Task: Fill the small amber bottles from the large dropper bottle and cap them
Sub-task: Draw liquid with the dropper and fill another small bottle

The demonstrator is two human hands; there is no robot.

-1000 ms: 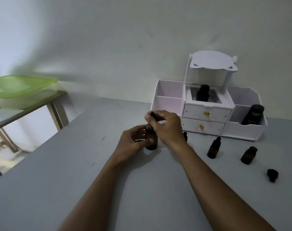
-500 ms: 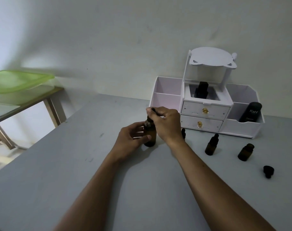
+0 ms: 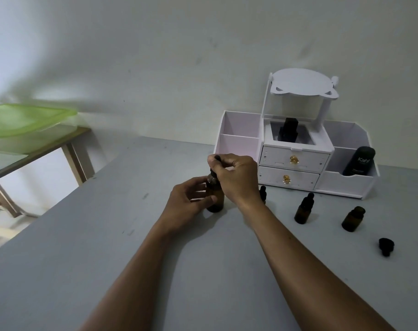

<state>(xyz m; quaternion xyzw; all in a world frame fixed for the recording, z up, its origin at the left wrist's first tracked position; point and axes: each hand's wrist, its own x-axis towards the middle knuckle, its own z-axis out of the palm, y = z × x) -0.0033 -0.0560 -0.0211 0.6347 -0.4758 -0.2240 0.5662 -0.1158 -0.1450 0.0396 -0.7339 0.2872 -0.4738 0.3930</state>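
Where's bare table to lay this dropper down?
Widest bare patch: the table left of the left hand, out to its left edge. Also bare: the near strip between the forearms. Crowded: right of the right hand, where a capped small bottle, an open small bottle and a loose cap sit before the white organizer.

A large bottle (image 3: 215, 199) stands on the table (image 3: 107, 259) at mid-frame. To its right stand two small bottles (image 3: 304, 209), a cap (image 3: 385, 246) lying lower right of them. Behind sits an organizer (image 3: 296, 161), a tube (image 3: 359, 161) in its right compartment and perhaps another bottle (image 3: 289, 130) in the middle one.
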